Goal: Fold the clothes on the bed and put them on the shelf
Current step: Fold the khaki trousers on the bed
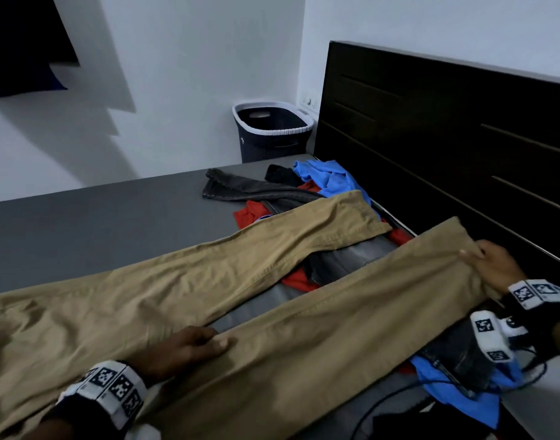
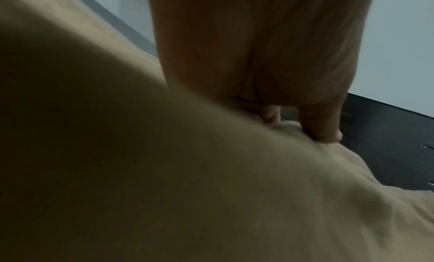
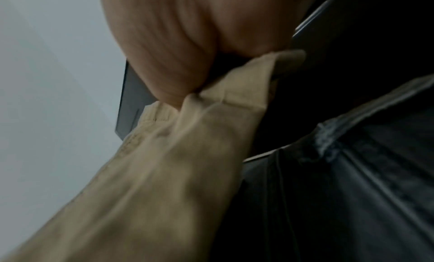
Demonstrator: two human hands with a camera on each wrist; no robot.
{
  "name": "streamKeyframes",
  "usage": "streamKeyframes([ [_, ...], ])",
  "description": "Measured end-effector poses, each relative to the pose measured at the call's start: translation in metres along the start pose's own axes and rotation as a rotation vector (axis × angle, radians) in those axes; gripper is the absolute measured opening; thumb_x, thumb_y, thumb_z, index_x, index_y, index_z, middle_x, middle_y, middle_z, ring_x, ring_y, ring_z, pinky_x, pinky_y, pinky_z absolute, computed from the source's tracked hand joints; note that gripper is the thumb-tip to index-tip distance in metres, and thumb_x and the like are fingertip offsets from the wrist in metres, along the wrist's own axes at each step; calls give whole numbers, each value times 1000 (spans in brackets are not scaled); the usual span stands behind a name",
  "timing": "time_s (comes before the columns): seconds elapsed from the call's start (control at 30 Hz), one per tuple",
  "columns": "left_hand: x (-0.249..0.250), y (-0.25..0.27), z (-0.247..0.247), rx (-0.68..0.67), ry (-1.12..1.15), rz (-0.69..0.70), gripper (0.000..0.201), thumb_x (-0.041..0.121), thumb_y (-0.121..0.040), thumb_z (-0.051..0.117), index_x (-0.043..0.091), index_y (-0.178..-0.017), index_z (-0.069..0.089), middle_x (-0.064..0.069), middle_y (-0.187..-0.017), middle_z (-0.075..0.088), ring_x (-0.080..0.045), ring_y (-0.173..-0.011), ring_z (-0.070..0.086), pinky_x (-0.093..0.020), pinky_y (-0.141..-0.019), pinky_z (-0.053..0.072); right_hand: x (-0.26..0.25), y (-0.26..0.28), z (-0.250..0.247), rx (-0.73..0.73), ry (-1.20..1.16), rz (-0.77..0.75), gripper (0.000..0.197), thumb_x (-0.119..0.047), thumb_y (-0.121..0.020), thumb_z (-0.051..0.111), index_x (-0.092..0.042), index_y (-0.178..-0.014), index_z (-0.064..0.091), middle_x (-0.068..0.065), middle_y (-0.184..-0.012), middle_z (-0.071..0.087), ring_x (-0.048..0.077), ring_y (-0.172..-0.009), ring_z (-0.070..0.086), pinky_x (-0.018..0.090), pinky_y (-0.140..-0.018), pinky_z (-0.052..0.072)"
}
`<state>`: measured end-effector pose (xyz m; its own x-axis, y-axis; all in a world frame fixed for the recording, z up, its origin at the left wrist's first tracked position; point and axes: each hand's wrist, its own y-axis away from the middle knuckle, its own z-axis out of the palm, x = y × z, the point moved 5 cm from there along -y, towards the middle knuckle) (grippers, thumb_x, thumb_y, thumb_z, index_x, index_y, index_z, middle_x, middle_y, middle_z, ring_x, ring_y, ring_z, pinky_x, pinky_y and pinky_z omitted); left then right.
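Pinching the near trouser leg's hem, the right hand (image 1: 491, 268) could drag the trousers (image 1: 183, 281) askew if the flat, pressing left hand (image 1: 180, 350) slips.

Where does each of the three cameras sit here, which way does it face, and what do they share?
Head: worn on the head, looking down across the bed at khaki trousers; both hands and banded wrists show.
Left wrist: along the left hand, fingers pressing trouser fabric.
Right wrist: along the right hand, gripping a trouser-leg hem beside the dark headboard.
Shared: the trousers appear in all three views.
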<state>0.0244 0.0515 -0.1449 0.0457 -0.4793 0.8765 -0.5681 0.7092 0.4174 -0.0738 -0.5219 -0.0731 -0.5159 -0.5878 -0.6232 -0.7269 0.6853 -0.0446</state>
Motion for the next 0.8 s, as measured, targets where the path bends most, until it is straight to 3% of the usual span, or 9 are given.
streamKeyframes([
  [0.1,-7,2,-1,-27,-437,-92,60,74,-82,52,16,-78,65,6,-68,59,-3,-61,55,-23,-61,40,31,0,4,-28,87,86,22,-17,-93,64,5,-91,61,24,-96,63,33,-83,56,34,-72,35],
  [0.17,-11,4,-15,134,-659,-112,52,70,-86,48,21,-82,64,9,-72,61,-2,-62,55,-23,-62,42,48,0,16,-78,136,133,30,-25,-91,66,5,-97,66,26,-104,66,40,-93,61,37,-76,42],
  [0.3,-19,19,-41,381,-751,-104,32,60,-93,45,32,-86,58,7,-82,63,-5,-75,59,-30,-72,49,34,-4,14,-11,103,93,34,-30,-94,60,1,-81,63,24,-95,66,41,-90,61,39,-75,41],
  [0.4,-21,32,-51,516,-810,-71,33,63,-91,43,33,-85,57,8,-78,63,-6,-70,58,-31,-66,50,15,-11,1,66,51,28,42,-36,-95,58,1,-76,59,21,-82,61,38,-82,59,39,-71,41],
  [0.47,-24,38,-56,628,-863,-32,40,69,-87,36,32,-85,54,10,-76,61,-10,-68,58,-32,-61,49,11,-15,1,55,100,23,44,-46,-87,58,-5,-73,58,21,-82,62,37,-78,59,38,-69,42],
  [0.5,-26,40,-57,659,-888,-7,42,71,-87,35,32,-85,52,10,-78,60,-12,-69,58,-32,-60,48,11,-14,5,24,160,39,39,-47,-85,56,-8,-79,59,21,-89,64,37,-82,60,37,-71,44],
  [0.57,-30,43,-54,665,-934,99,39,69,-89,39,32,-88,51,12,-84,59,-13,-72,58,-32,-60,49,13,-6,18,-28,321,62,35,-44,-90,56,-13,-106,61,21,-109,64,40,-96,60,41,-83,48],
  [0.63,-26,52,-49,699,-971,231,33,61,-86,41,31,-89,55,9,-83,58,-15,-70,56,-33,-58,49,0,10,29,-13,457,-28,45,-42,-92,58,-14,-127,55,20,-126,57,42,-111,55,47,-92,41],
  [0.8,-30,101,-62,637,-920,226,28,55,-91,39,35,-90,59,16,-83,56,-6,-72,54,-29,-61,49,-57,60,54,-151,465,-384,46,-25,-89,67,-10,-131,54,17,-133,53,38,-119,52,47,-100,38],
])
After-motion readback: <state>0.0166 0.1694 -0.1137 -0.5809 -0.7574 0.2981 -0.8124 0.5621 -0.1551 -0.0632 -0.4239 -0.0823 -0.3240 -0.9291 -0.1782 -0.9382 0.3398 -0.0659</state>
